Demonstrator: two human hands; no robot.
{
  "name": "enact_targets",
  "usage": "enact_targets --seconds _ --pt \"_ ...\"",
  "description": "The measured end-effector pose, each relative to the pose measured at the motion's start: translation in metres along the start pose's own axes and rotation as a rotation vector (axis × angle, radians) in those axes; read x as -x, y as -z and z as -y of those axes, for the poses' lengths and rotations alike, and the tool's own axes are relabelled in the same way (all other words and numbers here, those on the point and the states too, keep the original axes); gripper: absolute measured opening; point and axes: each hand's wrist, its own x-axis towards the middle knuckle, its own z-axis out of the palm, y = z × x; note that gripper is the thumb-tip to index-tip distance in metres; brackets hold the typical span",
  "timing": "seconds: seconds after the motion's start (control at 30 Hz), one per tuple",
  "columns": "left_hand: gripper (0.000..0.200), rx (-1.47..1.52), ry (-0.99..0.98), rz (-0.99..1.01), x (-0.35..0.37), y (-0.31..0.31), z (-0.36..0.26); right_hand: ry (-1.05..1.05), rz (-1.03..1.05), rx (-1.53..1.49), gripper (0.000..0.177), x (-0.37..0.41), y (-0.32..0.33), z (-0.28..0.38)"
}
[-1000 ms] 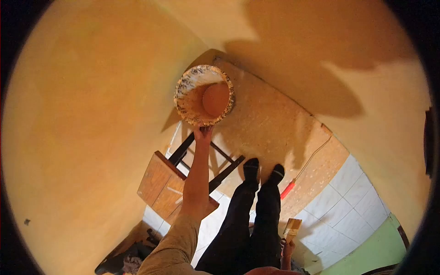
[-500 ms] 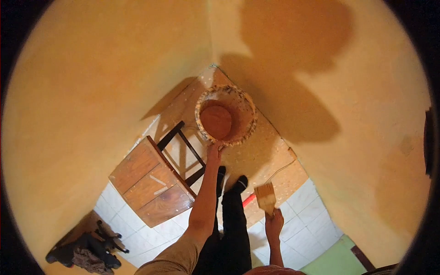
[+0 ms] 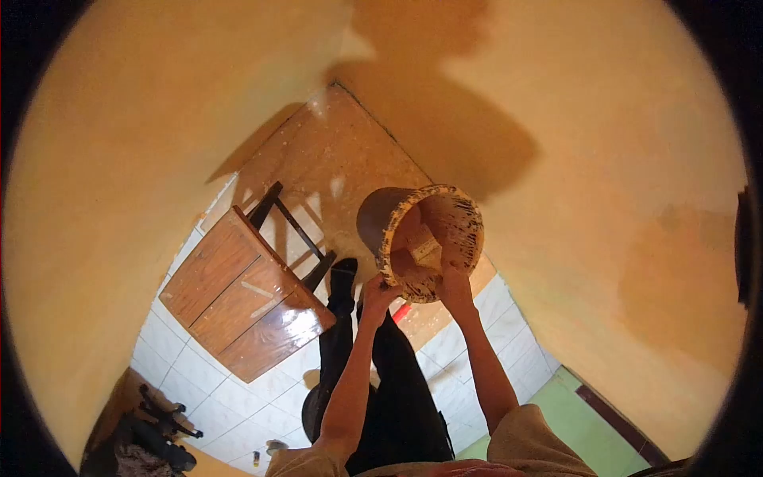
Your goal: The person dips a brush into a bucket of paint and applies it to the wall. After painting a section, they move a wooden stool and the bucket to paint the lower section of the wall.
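Bucket point(image 3: 421, 238) — tilted, rim paint-spattered

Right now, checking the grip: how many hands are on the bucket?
2. Left hand grips the bucket by its near rim; right hand rests at the rim beside it, holding a brush inside.

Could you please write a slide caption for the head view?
Left hand grips a tilted, paint-spattered bucket by its rim; right hand holds a brush inside it.
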Motion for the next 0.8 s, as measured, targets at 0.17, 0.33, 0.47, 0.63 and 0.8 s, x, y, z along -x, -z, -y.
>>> enact_targets --seconds 0.17,0.33,0.47,0.63,0.8 --pt "0.031 -0.317 0.083 0.119 0.025 0.0 0.003 -0.094 0.106 0.098 0.037 0.003 -0.068 -0.058" --pt "0.031 -0.53 0.113 0.17 0.052 -0.025 0.004 -0.161 -0.147 -0.044 0.025 0.032 -0.121 -0.09" --pt "0.029 -0.557 0.102 0.214 0.063 -0.027 0.041 -0.136 -0.229 -0.174 0.019 0.05 -0.168 -0.125" --pt "0.027 -0.61 0.145 0.263 0.088 -0.034 0.081 -0.348 -0.056 -0.323 0.02 0.045 -0.238 -0.165" --pt "0.037 -0.728 0.256 0.265 0.109 -0.048 0.11 -0.401 0.016 -0.234 0.019 0.063 -0.253 -0.194"
